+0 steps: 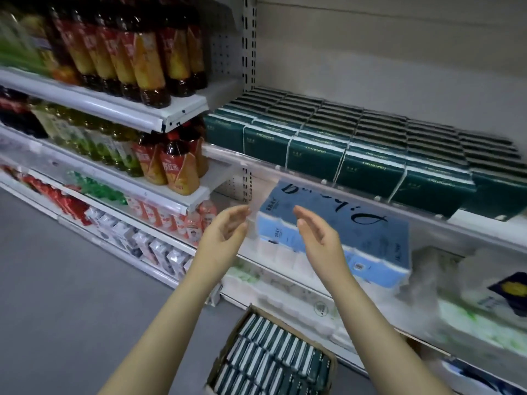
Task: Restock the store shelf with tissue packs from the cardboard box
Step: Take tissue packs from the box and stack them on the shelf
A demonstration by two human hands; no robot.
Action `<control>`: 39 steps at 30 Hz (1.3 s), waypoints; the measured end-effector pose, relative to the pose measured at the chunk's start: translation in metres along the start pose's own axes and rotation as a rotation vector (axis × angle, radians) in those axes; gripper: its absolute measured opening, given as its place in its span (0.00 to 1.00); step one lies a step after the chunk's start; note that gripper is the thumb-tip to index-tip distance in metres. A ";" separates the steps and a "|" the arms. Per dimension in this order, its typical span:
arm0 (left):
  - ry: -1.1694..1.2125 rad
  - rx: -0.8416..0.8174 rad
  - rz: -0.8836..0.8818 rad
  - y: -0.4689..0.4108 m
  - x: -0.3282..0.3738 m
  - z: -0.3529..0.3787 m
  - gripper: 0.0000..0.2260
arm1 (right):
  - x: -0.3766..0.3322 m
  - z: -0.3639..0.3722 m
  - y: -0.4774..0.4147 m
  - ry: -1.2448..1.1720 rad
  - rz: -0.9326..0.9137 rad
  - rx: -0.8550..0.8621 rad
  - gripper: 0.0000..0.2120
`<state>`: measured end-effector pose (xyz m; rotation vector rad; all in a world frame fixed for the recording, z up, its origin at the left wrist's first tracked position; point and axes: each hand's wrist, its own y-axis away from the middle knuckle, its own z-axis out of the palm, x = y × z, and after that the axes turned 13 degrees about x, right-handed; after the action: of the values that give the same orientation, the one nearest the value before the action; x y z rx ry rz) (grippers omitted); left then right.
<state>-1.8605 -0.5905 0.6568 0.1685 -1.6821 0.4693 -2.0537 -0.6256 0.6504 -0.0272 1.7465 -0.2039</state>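
The left hand (225, 232) and the right hand (316, 238) are both open. The fingers are nearly straight, the palms are turned toward each other, and they hold nothing. The two hands are in free air in front of the shelving, with a gap between them.

At the far left I see three shelf levels of drink bottles (125, 52) and small cartons. They are too many and too blurred to count.

One cardboard box (330, 372) stands on the grey floor (71, 280) below the hands, near the foot of the shelving. Its top is open. Inside there are at least three rows of boxed packs (273, 357), dark green and white, standing on edge and pressed tight together.

On the store shelf (470, 220), above the hands, the green tissue packs (370, 172) stand six across at the front edge. More rows go behind them toward the back. A clear plastic rail (313, 178) runs along this front edge. Over the packs there is open room up to the pale wall (399, 67).

One blue tissue bundle (356, 223) lies tilted on the level below, partly hidden by the right hand.
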 end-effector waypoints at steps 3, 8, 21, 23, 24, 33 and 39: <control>0.009 0.014 -0.089 0.013 -0.022 -0.013 0.14 | 0.018 0.013 0.012 0.023 0.046 -0.023 0.15; -0.027 0.040 -0.220 0.040 -0.070 -0.022 0.13 | 0.060 0.024 0.031 0.066 0.154 -0.074 0.15; -0.243 0.021 -0.683 0.151 -0.239 0.001 0.13 | 0.236 0.014 0.099 0.363 0.534 -0.267 0.17; -0.257 0.027 -0.759 0.173 -0.274 0.013 0.12 | 0.276 0.012 0.110 0.396 0.597 -0.297 0.17; -0.266 0.035 -0.793 0.184 -0.293 0.020 0.12 | 0.298 0.012 0.116 0.414 0.626 -0.320 0.16; -0.318 0.078 -1.015 0.254 -0.460 0.080 0.13 | 0.493 0.031 0.144 0.616 0.665 -0.607 0.18; -0.307 0.119 -1.098 0.281 -0.556 0.092 0.15 | 0.609 0.059 0.158 0.686 0.781 -0.688 0.19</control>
<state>-1.9539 -0.4587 0.0482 1.2176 -1.5795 -0.3063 -2.0947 -0.5578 0.0232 0.2474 2.2791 1.0705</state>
